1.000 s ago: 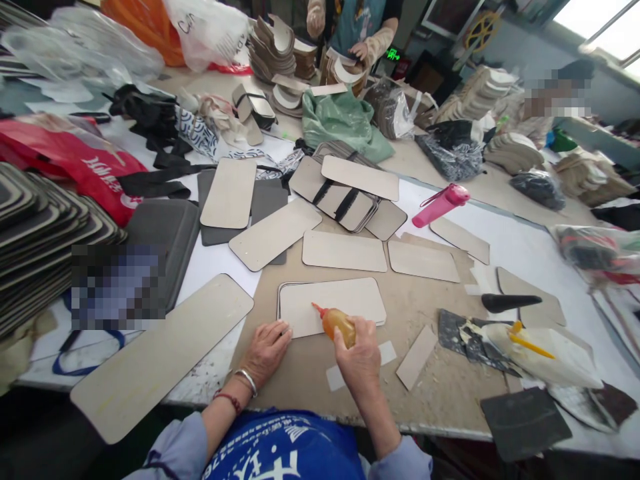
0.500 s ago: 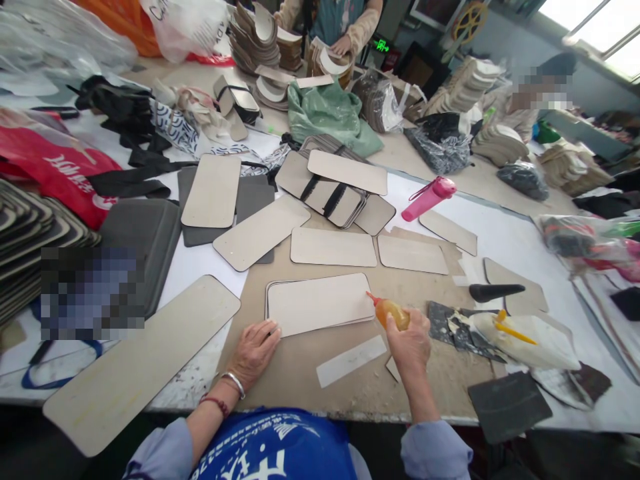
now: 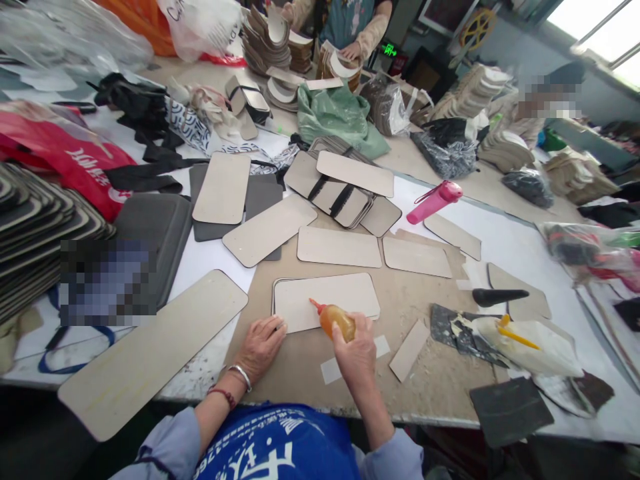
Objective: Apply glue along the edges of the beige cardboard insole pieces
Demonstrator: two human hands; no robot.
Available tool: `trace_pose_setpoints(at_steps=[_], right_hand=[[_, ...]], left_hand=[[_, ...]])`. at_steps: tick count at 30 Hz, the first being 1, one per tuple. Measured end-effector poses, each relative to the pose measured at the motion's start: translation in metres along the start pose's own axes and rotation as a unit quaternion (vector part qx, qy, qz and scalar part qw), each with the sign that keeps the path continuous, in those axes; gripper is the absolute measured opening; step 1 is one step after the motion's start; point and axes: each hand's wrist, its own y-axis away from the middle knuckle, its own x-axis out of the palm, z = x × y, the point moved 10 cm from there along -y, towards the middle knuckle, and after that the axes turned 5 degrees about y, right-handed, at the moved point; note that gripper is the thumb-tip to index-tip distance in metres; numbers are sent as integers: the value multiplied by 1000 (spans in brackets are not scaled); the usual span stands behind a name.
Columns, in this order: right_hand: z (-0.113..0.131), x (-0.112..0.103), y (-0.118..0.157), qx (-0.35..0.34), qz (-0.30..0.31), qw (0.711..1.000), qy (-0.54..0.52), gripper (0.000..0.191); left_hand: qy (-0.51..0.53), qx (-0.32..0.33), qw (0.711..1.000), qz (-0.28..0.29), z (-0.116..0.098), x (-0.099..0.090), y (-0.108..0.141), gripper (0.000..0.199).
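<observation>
My right hand [image 3: 356,347] is wrapped round a squeeze bottle [image 3: 334,321] of amber liquid with a red nozzle. The bottle tilts to the left, its tip over a light beige, round-cornered board [image 3: 345,293]. Edges of other boards show under this one, so it tops a small stack. At the stack's lower left corner lies my left hand [image 3: 261,343], fingers stretched out and the tips touching the board's edge. A translucent strip [image 3: 331,371] lies partly hidden under my right hand, and a narrow beige strip [image 3: 410,350] is to its right.
Loose boards [image 3: 339,247] lie beyond the stack, and a long board [image 3: 155,353] is at the left. A pink bottle [image 3: 435,202], a black-handled tool [image 3: 500,295] and a white bag with a yellow stick [image 3: 530,343] are on the right. Another person [image 3: 353,27] handles curved pieces behind.
My right hand has carried the squeeze bottle leftward, from the board's right end to nearer its middle. My left hand stays at the corner. The whole view has shifted slightly.
</observation>
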Motion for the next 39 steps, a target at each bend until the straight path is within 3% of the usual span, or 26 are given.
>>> trace_pose_setpoints(at_steps=[5, 10, 17, 22, 29, 34, 37, 39], right_hand=[[6, 7, 20, -7, 37, 991, -126, 19], [0, -10, 34, -71, -8, 996, -57, 19], [21, 5, 52, -168, -3, 986, 1, 18], [4, -8, 44, -129, -32, 990, 49, 18], [-61, -52, 17, -6, -107, 989, 102, 28], [-94, -68, 4, 58, -126, 981, 134, 31], [-93, -68, 8, 55, -134, 980, 138, 30], [-78, -60, 17, 25, -131, 983, 129, 28]], left_hand=[[2, -6, 1000, -11, 1, -1, 0, 17], [24, -15, 1000, -13, 2, -4, 0, 15], [20, -16, 1000, -18, 2, -4, 1, 11], [22, -11, 1000, -4, 1, -4, 0, 11], [26, 12, 1000, -5, -2, -5, -1, 13], [29, 16, 999, -11, -3, -6, -1, 15], [34, 17, 999, -13, -3, -6, -1, 16], [37, 17, 999, -18, -2, -7, 0, 15]])
